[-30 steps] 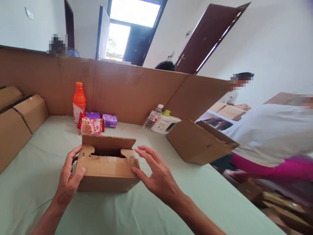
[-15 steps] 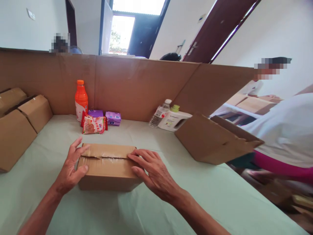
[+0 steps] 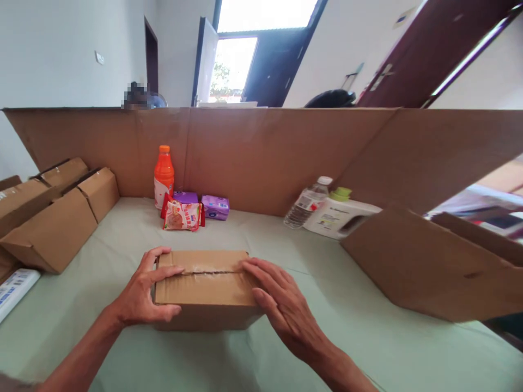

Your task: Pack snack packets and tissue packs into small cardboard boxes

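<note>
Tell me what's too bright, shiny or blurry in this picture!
In the head view, the transom window is washed out white; same view, tape on the nearest cardboard box glints; also head view, the far-right background looks smeared.

Has white walls (image 3: 61,32) beyond the left hand (image 3: 141,296) and right hand (image 3: 286,305), and a nearer cardboard partition (image 3: 253,152). Lets in bright daylight through an open doorway (image 3: 232,65) and high window (image 3: 265,13), ahead of the hands. Shows a dark red door (image 3: 433,49) beyond the right hand, pale green cloth (image 3: 368,305) beneath both.
</note>
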Demonstrator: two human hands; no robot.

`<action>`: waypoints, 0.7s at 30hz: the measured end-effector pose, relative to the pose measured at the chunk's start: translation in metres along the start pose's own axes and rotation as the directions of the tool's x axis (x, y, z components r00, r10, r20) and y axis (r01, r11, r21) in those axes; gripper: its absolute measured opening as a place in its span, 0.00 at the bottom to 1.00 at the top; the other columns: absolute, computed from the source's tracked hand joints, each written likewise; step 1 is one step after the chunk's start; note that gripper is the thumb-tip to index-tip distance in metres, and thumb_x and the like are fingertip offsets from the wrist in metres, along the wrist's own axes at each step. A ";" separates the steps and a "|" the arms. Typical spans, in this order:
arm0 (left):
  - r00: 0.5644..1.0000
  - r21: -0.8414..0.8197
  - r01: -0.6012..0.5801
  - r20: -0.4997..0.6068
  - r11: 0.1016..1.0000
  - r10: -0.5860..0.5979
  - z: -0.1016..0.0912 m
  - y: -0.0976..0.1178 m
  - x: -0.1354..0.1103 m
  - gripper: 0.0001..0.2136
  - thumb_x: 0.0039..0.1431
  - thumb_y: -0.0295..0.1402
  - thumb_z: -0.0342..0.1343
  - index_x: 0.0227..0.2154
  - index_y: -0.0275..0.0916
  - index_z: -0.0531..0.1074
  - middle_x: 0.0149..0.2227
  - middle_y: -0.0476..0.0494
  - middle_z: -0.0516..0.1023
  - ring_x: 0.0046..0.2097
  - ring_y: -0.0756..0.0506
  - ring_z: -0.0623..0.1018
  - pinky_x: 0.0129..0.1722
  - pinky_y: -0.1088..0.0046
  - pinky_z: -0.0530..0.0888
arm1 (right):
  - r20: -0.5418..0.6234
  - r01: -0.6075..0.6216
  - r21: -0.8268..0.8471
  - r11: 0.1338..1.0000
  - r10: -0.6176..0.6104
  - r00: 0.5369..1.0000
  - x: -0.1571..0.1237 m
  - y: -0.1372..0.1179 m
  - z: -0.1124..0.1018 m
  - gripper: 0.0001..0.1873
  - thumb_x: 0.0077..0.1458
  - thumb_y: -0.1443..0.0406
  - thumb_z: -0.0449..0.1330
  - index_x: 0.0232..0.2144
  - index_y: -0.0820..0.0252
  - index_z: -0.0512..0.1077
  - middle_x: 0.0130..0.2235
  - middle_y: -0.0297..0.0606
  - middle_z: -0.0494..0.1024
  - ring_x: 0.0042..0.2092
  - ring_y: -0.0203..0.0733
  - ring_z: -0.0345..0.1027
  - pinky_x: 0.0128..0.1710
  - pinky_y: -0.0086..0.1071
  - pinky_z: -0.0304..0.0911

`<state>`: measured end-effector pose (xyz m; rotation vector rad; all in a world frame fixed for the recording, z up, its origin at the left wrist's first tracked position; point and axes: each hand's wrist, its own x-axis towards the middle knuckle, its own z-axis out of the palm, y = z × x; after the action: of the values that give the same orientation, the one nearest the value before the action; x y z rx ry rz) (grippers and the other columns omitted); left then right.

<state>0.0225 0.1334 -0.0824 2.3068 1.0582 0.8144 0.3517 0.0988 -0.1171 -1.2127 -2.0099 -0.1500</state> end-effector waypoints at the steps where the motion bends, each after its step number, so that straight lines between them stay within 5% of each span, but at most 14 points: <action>1: 0.999 0.025 0.006 -0.053 1.000 -0.005 -0.001 -0.002 -0.008 0.30 0.44 0.32 0.67 0.55 0.46 0.73 0.64 0.38 0.57 0.65 0.33 0.64 0.64 0.52 0.66 | -0.056 -0.028 0.017 0.999 0.029 0.998 -0.001 0.002 0.005 0.21 0.70 0.59 0.46 0.60 0.53 0.67 0.59 0.44 0.72 0.59 0.49 0.66 0.57 0.47 0.64; 5: 0.933 0.201 0.142 -0.354 0.969 -0.064 -0.020 -0.025 -0.040 0.24 0.51 0.37 0.63 0.54 0.47 0.74 0.61 0.40 0.61 0.61 0.35 0.68 0.60 0.53 0.70 | -0.150 -0.184 0.150 0.971 0.206 0.967 -0.005 0.010 0.039 0.20 0.69 0.57 0.47 0.58 0.51 0.68 0.61 0.44 0.70 0.62 0.49 0.64 0.59 0.50 0.63; 9: 0.738 0.379 0.441 -0.670 0.814 -0.087 -0.043 -0.061 -0.035 0.23 0.52 0.44 0.62 0.50 0.42 0.77 0.58 0.36 0.64 0.58 0.33 0.70 0.61 0.51 0.68 | -0.009 -0.275 0.202 0.940 0.282 0.959 -0.017 0.010 0.091 0.20 0.67 0.56 0.49 0.53 0.54 0.73 0.58 0.47 0.74 0.59 0.50 0.68 0.57 0.49 0.67; 12: 0.616 0.375 0.610 -0.778 0.698 -0.121 -0.053 -0.089 0.002 0.24 0.51 0.43 0.63 0.51 0.39 0.78 0.59 0.32 0.64 0.59 0.31 0.69 0.61 0.51 0.65 | 0.170 -0.226 0.151 0.962 0.200 0.965 -0.030 0.001 0.120 0.19 0.64 0.57 0.53 0.51 0.55 0.76 0.58 0.48 0.74 0.57 0.52 0.70 0.54 0.49 0.69; 15: 0.562 0.339 0.676 -0.811 0.654 -0.161 -0.061 -0.116 0.051 0.25 0.51 0.42 0.63 0.53 0.40 0.77 0.61 0.32 0.63 0.60 0.30 0.67 0.60 0.51 0.64 | 0.264 -0.163 0.095 0.982 0.133 0.955 -0.041 -0.003 0.129 0.18 0.62 0.60 0.54 0.50 0.54 0.77 0.61 0.47 0.72 0.58 0.53 0.69 0.54 0.50 0.69; 21: 0.496 0.292 0.770 -0.834 0.567 -0.244 -0.091 -0.165 0.121 0.25 0.53 0.44 0.62 0.55 0.42 0.76 0.62 0.31 0.63 0.58 0.28 0.67 0.56 0.52 0.65 | 0.171 -0.102 0.048 0.994 0.093 0.981 -0.058 0.013 0.132 0.16 0.64 0.60 0.53 0.48 0.53 0.77 0.59 0.47 0.74 0.56 0.53 0.72 0.49 0.48 0.73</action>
<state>-0.0596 0.3415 -0.0825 1.7822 2.6762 1.2444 0.3041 0.1258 -0.2514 -1.3227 -2.0783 0.0590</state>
